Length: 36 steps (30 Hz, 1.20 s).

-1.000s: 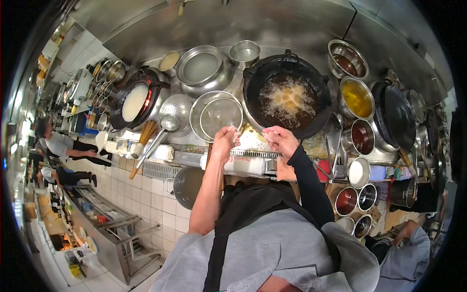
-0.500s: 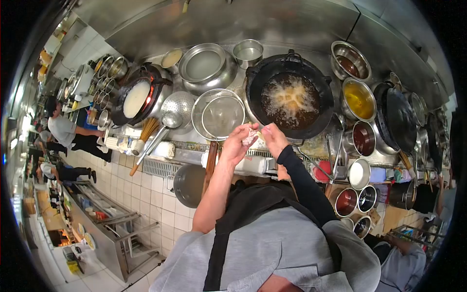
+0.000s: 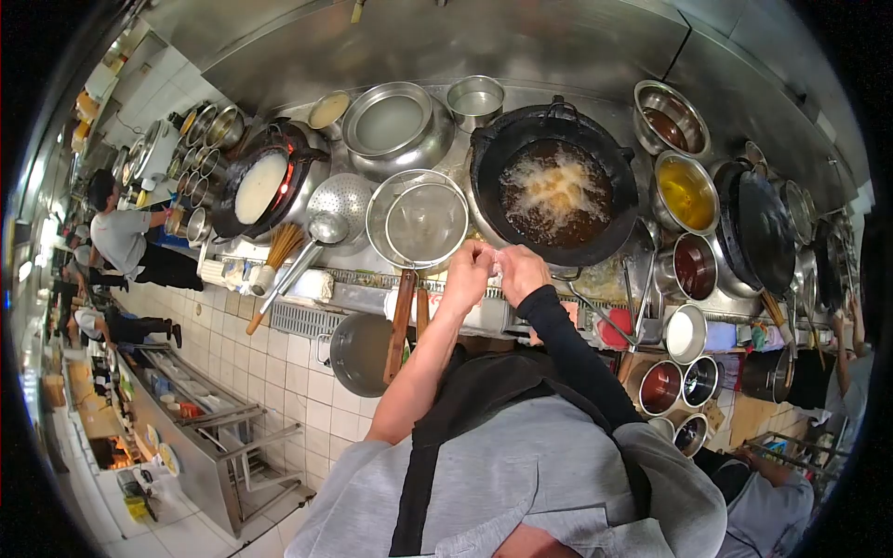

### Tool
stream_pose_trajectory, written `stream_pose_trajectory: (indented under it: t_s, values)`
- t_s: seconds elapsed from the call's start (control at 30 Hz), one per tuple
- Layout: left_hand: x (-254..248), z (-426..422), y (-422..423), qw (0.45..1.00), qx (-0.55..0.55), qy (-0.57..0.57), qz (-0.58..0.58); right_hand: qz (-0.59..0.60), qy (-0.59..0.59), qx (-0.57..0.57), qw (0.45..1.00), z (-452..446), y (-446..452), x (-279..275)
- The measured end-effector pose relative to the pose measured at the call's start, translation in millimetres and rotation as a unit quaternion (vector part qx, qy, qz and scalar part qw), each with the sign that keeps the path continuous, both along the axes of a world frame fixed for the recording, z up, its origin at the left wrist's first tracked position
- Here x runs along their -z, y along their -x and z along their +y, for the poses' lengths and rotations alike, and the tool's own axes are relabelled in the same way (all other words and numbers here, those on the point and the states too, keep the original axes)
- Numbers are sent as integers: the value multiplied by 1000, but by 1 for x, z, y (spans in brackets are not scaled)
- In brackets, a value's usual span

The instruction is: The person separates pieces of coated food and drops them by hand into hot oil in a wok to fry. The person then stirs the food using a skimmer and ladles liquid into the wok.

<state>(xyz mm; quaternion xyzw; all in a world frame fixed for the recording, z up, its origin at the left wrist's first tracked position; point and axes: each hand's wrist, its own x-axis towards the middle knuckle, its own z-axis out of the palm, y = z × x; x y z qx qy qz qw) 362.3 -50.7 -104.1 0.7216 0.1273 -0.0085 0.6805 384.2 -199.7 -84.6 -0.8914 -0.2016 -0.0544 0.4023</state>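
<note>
My left hand (image 3: pixel 468 272) and my right hand (image 3: pixel 524 273) meet in front of the near rim of a black wok (image 3: pixel 595 237). Both have their fingers closed on a small pale pinkish lump (image 3: pixel 497 264), mostly covered by the fingers. In the wok, golden pieces (image 3: pixel 558 191) fry in dark, bubbling oil. Just left of my hands lies a round wire strainer (image 3: pixel 419 219) with wooden handles (image 3: pixel 400 325) pointing toward me.
Further left are a perforated skimmer (image 3: pixel 337 206), a ladle (image 3: pixel 326 230), a bamboo brush (image 3: pixel 276 265) and a flaming burner with a wok (image 3: pixel 226 205). A bowl of yellow oil (image 3: pixel 686 191) and several sauce pots stand right. Co-workers (image 3: pixel 121 232) stand at left.
My hands have come together and lowered slightly toward me; the pale lump, seen at my left fingers before, is now between both hands. A co-worker at left has shifted.
</note>
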Motion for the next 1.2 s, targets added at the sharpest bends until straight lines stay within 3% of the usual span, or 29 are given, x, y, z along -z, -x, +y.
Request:
stream_pose_trajectory:
  t_s: [0.13, 0.23, 0.33, 0.37, 0.43, 0.47, 0.53, 0.6, 0.63, 0.73, 0.97, 1.07, 1.2]
  values:
    - [0, -3, 0, 1000, -13, 1, -25, 51, -170, 22, 984, -3, 0, 7]
    - [-6, -13, 3, 989, -21, -122, -78, 85, -134, 46, 986, -7, 4, 3]
    - [-17, -15, 6, 966, -21, -238, -98, 17, -164, 62, 984, -7, 4, 2]
    - [-16, -12, 6, 977, -32, -201, -60, 53, -232, 41, 970, -9, 1, 2]
    - [-7, 3, 7, 991, -53, -125, 17, 123, -365, 0, 923, -20, -11, 2]
    - [9, 13, 8, 995, -66, -74, -3, 178, -423, -29, 888, -28, -19, 8]
    - [48, 39, 2, 996, -80, 19, 28, 372, -493, -40, 786, -45, -21, -37]
    - [1, 32, 10, 964, -134, 226, 42, 412, -607, -38, 679, -51, -22, -42]
    - [-4, 35, 12, 959, -121, 250, 54, 429, -657, -38, 618, -53, -22, -43]
    - [-12, 37, 13, 953, -127, 266, 67, 422, -633, 5, 649, -62, -29, -21]
    - [14, 43, 13, 927, -96, 359, 55, 364, -530, -20, 766, -70, -30, 13]
    - [3, 40, 13, 911, -96, 394, 68, 349, -496, 42, 794, -65, -27, 21]
    - [-1, 41, 15, 873, -74, 480, 35, 342, -587, 9, 734, -60, -15, 4]
